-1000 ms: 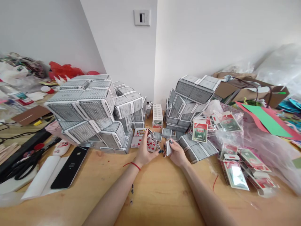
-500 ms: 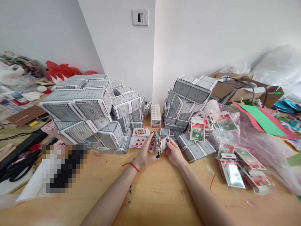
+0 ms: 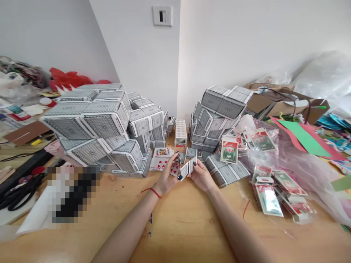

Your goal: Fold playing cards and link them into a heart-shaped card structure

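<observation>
Red bracelet (image 3: 155,192) (dark nail polish (image 3: 180,177))

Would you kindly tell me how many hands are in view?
2: the left hand, with a red string at its wrist, near the face-up cards, and the right hand to its right; both grip patterned cards. No others show.

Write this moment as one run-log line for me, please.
left hand: holding cards | right hand: holding cards | table: face-up cards near left hand | beyond, either side: stacked grey card-patterned blocks
</observation>
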{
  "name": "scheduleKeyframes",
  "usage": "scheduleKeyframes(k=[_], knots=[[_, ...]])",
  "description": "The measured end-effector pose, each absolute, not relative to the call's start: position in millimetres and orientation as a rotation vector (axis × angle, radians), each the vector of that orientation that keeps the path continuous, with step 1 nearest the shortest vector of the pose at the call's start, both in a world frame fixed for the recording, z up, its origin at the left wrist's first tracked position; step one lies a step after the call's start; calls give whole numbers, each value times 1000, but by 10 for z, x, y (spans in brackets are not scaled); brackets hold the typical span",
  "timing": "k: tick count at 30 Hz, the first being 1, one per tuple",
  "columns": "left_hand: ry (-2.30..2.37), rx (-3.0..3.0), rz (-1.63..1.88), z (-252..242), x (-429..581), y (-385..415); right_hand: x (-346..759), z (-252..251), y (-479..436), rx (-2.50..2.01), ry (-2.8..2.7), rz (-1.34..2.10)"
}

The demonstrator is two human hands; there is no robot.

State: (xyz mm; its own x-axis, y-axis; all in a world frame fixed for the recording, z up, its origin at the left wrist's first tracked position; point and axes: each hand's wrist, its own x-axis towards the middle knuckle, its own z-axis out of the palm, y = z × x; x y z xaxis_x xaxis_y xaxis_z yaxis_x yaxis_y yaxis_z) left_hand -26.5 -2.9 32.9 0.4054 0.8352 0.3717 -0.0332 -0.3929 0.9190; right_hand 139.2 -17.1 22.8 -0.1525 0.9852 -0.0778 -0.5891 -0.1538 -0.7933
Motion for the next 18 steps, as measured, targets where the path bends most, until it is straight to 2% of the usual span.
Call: scheduleKeyframes(k=[18], knots=[[669, 1717, 1100, 270, -291, 14, 1410, 212, -176, -617, -644, 1683]])
